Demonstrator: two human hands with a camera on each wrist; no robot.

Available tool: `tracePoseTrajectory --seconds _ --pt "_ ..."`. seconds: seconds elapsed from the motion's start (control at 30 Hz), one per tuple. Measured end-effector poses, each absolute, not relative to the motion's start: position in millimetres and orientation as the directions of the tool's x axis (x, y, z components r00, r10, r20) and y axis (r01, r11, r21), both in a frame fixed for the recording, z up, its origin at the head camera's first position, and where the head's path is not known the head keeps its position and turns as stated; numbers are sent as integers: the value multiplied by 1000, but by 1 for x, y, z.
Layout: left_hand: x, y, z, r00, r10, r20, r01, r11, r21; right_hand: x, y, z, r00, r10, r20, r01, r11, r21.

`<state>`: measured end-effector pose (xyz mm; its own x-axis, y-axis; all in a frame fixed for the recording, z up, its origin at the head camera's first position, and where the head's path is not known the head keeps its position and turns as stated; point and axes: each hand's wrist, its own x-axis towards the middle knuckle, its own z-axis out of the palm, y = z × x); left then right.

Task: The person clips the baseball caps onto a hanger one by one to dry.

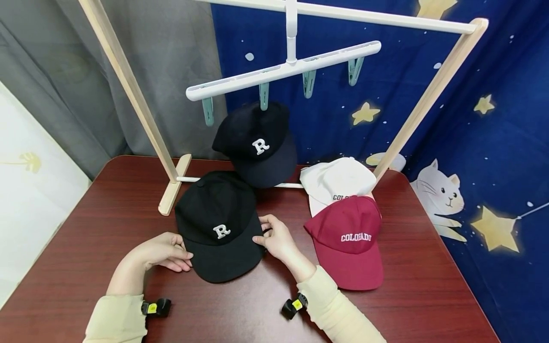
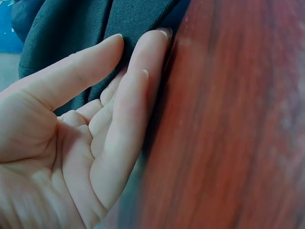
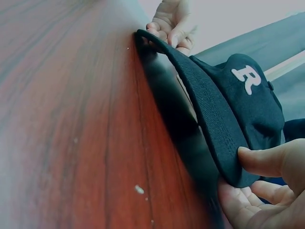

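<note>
"Where's the cap, from where you stand?"

"Right between the hands: a black cloth baseball cap with a white letter R [image 1: 214, 205]. Its length runs away from the person, the stiff curved brim [image 1: 227, 262] pointing back at them and the crown towards the rack."

"Which hand is nearer?"

"Neither; both are touching it. The right hand [image 1: 278, 238] pinches the brim's right edge, thumb on top, fingers underneath. The left hand [image 1: 167, 252] has the opposite edge between thumb and fingers, nearly closed and, I'd judge, lightly."

"Is it flat on the table?"

"The brim is tipped, with a shadowed gap under it in the right wrist view. Whether the crown rests on the reddish-brown wood-grain table [image 1: 429, 286], I can't tell."

"And beyond it?"

"A dark navy cap with a white R [image 1: 274, 164] hangs just behind, under the second pale-green clip [image 1: 264, 95] from the left on a white plastic hanger bar [image 1: 334, 56]. To the right, a maroon cap lettered COLORADO [image 1: 351, 259] overlaps a white cap [image 1: 343, 176]."

"What's at the back?"

"A plain grey curtain [image 1: 171, 62], then a deep blue one with gold stars [image 1: 326, 124]."
</note>
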<state>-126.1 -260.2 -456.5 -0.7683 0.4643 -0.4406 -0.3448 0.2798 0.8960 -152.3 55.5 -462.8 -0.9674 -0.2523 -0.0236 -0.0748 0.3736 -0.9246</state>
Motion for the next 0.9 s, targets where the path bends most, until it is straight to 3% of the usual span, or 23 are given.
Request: tracePoseTrajectory --seconds 0.9 --pt "-126 -268 -454 -814 472 -339 -239 260 936 -145 52 -445 -961 -273 48 -116 236 -965"
